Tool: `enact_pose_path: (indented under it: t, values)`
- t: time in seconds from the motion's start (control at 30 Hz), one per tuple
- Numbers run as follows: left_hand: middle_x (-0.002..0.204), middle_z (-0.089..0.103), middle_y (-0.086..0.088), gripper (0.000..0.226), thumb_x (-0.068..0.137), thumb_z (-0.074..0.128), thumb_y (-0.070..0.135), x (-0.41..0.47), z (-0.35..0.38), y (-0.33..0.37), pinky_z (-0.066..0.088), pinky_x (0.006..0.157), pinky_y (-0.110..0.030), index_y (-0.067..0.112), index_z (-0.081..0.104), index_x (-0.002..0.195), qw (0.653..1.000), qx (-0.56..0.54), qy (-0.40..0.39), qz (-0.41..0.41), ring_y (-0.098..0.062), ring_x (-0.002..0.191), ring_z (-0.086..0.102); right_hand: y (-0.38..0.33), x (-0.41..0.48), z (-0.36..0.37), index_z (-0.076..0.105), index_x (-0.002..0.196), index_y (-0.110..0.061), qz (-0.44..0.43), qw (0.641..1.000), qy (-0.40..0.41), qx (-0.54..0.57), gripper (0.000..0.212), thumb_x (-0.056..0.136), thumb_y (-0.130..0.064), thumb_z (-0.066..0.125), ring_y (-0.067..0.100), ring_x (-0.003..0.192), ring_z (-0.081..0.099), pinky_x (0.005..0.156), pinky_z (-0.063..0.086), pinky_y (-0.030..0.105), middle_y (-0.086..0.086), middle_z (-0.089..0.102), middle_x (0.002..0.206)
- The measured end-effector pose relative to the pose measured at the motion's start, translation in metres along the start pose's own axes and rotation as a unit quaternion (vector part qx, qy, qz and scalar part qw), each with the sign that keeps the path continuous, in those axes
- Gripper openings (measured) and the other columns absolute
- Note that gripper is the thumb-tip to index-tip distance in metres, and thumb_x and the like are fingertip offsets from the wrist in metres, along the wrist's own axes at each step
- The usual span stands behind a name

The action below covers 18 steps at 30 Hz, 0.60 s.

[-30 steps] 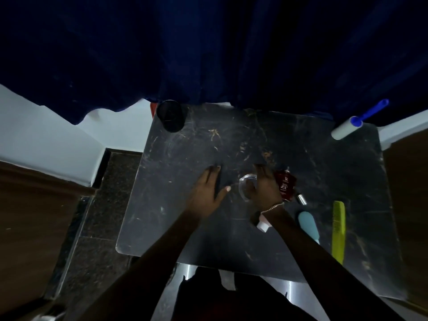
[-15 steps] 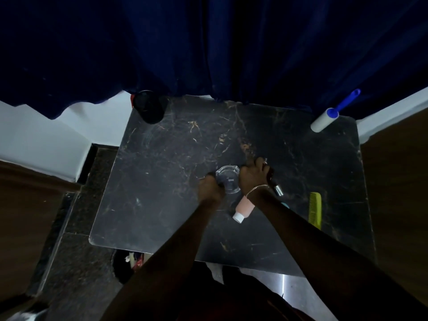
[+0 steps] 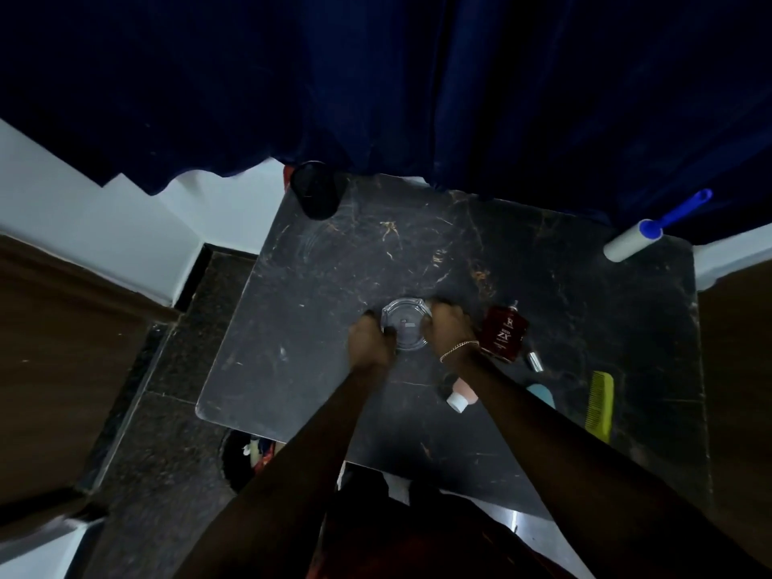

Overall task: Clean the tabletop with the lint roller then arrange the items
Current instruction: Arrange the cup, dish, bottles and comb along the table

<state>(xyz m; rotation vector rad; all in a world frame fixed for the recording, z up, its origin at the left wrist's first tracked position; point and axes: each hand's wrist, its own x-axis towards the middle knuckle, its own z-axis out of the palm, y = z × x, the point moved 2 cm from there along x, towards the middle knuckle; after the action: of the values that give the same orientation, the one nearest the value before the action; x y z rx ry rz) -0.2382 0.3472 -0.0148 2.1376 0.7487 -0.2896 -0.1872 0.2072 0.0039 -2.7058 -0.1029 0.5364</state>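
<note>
Both hands now clasp the clear glass dish (image 3: 406, 328) from opposite sides: the left hand (image 3: 369, 338) curls against its left rim, the right hand (image 3: 447, 328) closes on its right rim. A second ago the left hand lay flat and open on the surface beside the dish while only the right touched it, so a one-handed touch has become a two-handed hold. The dish sits near the middle of the dark marbled surface (image 3: 313, 336); I cannot tell whether it is lifted or resting there. That points to the arranging stage, with the dish the item in hand.

Just right of the right hand lies a dark red bottle (image 3: 504, 334), now uncovered. Nearer the person lie a pink tube (image 3: 461, 394), a pale blue item (image 3: 543, 395) and a yellow-green comb (image 3: 600, 405). The lint roller (image 3: 635, 240) lies untouched at the far right corner, a black cup (image 3: 318, 190) at the far left.
</note>
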Motion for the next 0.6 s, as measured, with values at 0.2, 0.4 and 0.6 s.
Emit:
enact_pose_path:
  t: [0.2,0.4,0.6]
  values:
    - [0.110,0.075,-0.026,0.024,0.089,0.069,0.008,0.034,-0.052,-0.016,0.052,0.089,-0.042,-0.005,0.072,0.110,1.000,-0.022,0.017,0.004,-0.040,0.108,0.070,-0.052,0.023,0.010,0.068,0.106,-0.006,-0.013,0.998,0.012,0.066,0.025,0.084,-0.011,0.055,0.039,0.100,0.066,0.086,0.054,0.039,0.022,0.070,0.107]
    - [0.100,0.076,-0.026,0.019,0.087,0.073,0.008,0.082,-0.103,-0.032,0.056,0.088,-0.044,-0.007,0.073,0.098,0.999,-0.021,0.038,-0.002,-0.038,0.101,0.072,-0.112,0.064,0.025,0.067,0.108,-0.008,-0.034,0.998,0.010,0.059,0.025,0.087,-0.013,0.053,0.039,0.102,0.066,0.087,0.054,0.040,0.021,0.069,0.110]
    - [0.095,0.076,-0.026,0.014,0.086,0.072,0.007,0.136,-0.142,-0.039,0.054,0.078,-0.040,-0.005,0.073,0.093,0.998,-0.002,0.060,-0.006,-0.038,0.094,0.073,-0.166,0.107,0.040,0.066,0.111,-0.010,-0.021,0.998,0.023,0.057,0.028,0.086,-0.013,0.053,0.041,0.104,0.065,0.086,0.053,0.039,0.021,0.069,0.112]
